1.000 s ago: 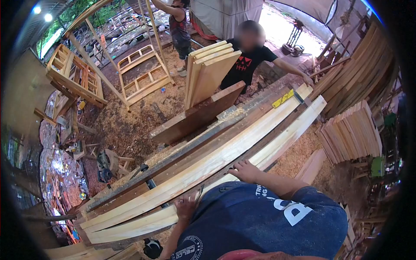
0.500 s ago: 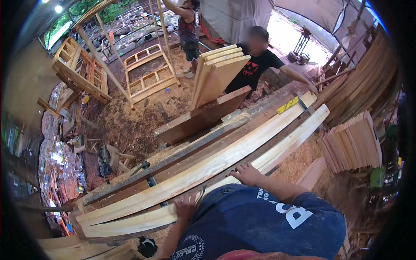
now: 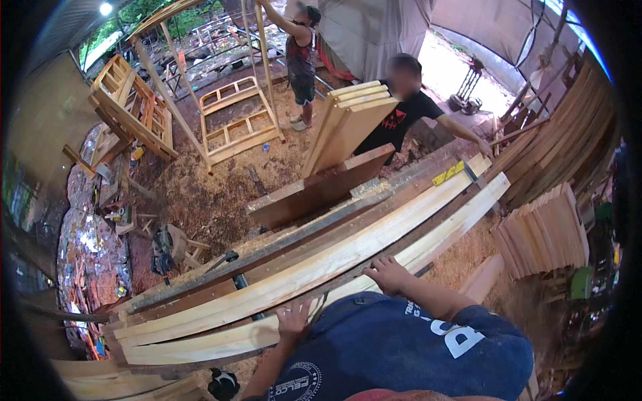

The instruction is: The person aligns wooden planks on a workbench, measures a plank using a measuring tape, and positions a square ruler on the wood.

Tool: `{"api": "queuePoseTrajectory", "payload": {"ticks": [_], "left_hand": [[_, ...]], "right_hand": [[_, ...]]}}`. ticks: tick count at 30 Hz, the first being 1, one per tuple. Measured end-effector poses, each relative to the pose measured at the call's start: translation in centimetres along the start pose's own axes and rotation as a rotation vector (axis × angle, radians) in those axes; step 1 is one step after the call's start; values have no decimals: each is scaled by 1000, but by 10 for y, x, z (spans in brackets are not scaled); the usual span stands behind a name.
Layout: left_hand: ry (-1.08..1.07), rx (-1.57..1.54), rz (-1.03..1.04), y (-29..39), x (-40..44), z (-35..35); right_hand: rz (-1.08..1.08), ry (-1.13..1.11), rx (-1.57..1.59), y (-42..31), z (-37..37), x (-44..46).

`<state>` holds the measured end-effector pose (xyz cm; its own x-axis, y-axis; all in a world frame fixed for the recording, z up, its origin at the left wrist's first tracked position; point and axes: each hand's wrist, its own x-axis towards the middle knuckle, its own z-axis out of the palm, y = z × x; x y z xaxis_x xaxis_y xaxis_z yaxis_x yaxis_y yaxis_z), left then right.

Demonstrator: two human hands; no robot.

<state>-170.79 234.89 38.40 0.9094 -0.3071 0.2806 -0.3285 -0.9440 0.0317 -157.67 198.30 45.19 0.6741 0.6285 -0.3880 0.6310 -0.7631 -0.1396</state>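
Observation:
A long pale plank (image 3: 221, 344) lies along the near side of the workbench, against the front of my body. My left hand (image 3: 294, 319) lies over this plank, its fingers curled at the far edge. Further right, my right hand (image 3: 389, 275) grips the same plank, fingers bent over its far edge. Just beyond, a second pale board (image 3: 301, 274) runs parallel, with a dark narrow gap between the two. A dark bar clamp (image 3: 239, 284) crosses under the boards, and a yellow level (image 3: 448, 173) rests near the far right end.
Across the bench, a person in a black shirt (image 3: 394, 123) reaches toward the boards' right end. Thick panels (image 3: 348, 127) stand beside that person. Stacked boards (image 3: 545, 230) are at the right. Another person (image 3: 301, 63) holds a tall wooden frame (image 3: 177, 87) behind.
My view has shifted slightly, so the scene sits a little lower and further right. Both hands stay on the near plank, with hardly any movement along it.

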Motion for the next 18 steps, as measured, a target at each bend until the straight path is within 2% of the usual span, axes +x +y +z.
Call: {"api": "queuePoseTrajectory", "payload": {"ticks": [4,10,13,16,18], "left_hand": [[-241,-2,-38,0,-8,12],[-195,-99,-24,-4,-2,-3],[-86,160,73,-9,-10,15],[-81,17,14,-4,-9,14],[-94,52,20,-4,-9,13]], "right_hand": [[47,-91,-38,-5,-9,4],[74,-96,-9,-8,-4,5],[66,-70,-24,-8,-6,6],[77,-68,-48,-7,-5,5],[71,-32,-62,-9,-1,3]]}}
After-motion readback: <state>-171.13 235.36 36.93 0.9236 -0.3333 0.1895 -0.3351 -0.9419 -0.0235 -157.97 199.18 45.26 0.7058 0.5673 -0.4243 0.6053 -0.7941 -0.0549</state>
